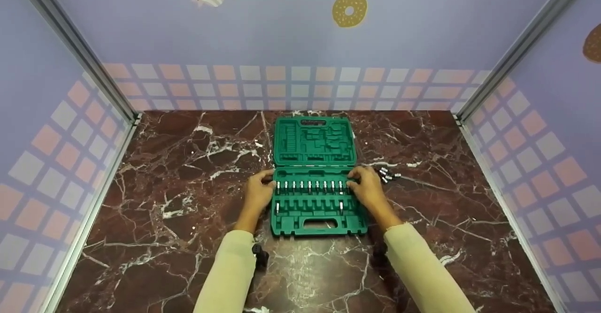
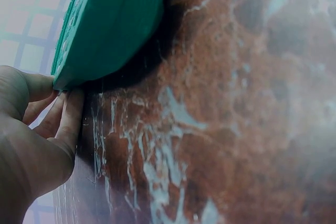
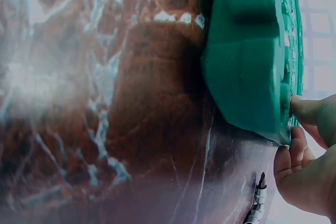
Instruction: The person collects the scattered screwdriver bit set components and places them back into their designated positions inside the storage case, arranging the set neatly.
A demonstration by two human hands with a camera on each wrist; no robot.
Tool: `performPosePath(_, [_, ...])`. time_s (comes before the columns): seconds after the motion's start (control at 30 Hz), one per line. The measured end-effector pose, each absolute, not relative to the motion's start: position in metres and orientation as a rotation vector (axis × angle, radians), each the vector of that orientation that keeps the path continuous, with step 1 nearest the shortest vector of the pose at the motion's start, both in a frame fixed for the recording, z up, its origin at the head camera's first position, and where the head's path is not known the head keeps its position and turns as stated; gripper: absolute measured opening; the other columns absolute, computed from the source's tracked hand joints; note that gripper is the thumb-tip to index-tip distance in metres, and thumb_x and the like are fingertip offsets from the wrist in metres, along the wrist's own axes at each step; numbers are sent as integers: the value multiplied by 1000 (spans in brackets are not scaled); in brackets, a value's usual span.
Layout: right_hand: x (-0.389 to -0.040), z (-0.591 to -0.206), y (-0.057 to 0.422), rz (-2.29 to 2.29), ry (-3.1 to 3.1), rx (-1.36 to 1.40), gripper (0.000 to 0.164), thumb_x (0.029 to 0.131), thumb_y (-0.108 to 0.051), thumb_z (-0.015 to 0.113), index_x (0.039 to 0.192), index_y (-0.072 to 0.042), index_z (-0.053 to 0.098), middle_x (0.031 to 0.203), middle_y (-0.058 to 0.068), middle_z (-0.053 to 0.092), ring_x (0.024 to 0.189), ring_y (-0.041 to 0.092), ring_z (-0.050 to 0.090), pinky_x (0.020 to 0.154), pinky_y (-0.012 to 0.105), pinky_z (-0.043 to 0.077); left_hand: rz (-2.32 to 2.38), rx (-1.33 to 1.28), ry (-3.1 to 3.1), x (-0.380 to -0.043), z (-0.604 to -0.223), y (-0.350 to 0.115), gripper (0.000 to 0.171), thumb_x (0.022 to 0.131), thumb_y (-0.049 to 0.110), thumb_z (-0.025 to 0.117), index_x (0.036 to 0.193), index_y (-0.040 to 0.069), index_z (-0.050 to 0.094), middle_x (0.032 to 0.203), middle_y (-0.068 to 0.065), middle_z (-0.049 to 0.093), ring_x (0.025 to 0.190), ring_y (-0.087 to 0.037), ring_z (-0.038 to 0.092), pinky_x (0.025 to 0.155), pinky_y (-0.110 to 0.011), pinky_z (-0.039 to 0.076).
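A green socket-set case (image 1: 291, 224) lies unfolded on the marbled surface, its moulded lid (image 1: 291, 149) laid back at the far side. Several silver bit sockets (image 1: 309, 187) stand in the upper row of the near half. Two more sit in the lower row, a left bit socket (image 1: 277, 208) and a right bit socket (image 1: 341, 207). My left hand (image 1: 259, 191) grips the case's left edge, thumb on the rim. At the opposite edge my right hand (image 1: 368, 188) pinches the rim between thumb and fingers. Both wrist views show the case's side wall (image 2: 115, 30).
Several loose bit sockets (image 1: 387, 175) lie in a small pile right of the case, beyond my right hand. Patterned panels surround the surface, with a back wall (image 1: 281, 36) and side walls. A dark object (image 1: 259, 255) shows beside the left sleeve.
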State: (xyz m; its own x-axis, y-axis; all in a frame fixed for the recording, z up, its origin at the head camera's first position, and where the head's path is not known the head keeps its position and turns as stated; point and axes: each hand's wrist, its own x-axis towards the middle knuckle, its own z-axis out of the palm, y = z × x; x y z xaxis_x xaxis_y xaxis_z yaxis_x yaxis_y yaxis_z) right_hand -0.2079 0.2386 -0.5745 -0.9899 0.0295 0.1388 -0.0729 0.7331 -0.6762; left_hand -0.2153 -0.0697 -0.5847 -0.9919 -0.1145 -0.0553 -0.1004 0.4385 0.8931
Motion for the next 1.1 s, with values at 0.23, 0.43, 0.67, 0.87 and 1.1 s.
performPosePath(0.23, [-205,-583,242,1098,-2711,115,15,87,-5,81,98,-2,71,102,18,63,94,36,64,86,51,53,-1665,189,-2627,-215,-585,-71,34,96,2,67,129,8,73,116,-15,74,107,-31,70,91,-47,55])
performPosePath(0.43, [-201,-586,249,1187,-2668,148,17,89,-8,81,103,-3,72,104,16,64,98,35,66,90,50,54,-1651,206,-2651,-215,-585,-71,35,96,4,68,130,11,73,117,-13,75,111,-31,69,93,-47,55])
performPosePath(0.67, [-198,-582,260,1230,-2659,196,18,90,-10,80,106,-7,73,104,12,68,96,28,66,84,46,54,-1612,226,-2664,-215,-584,-71,34,96,5,68,129,12,74,116,-12,75,110,-31,69,93,-48,54])
performPosePath(0.87, [-195,-578,273,1295,-2596,176,17,92,-6,77,108,-5,74,108,12,71,95,26,66,84,43,53,-1583,230,-2696,-214,-583,-70,35,97,8,69,131,15,73,118,-9,75,110,-29,70,94,-47,54])
performPosePath(1.1, [-195,-574,297,1316,-2584,126,20,92,-6,77,112,-4,73,111,13,72,95,28,67,81,29,52,-1606,201,-2685,-213,-583,-70,35,97,7,68,131,13,72,118,-11,74,109,-30,69,91,-48,55])
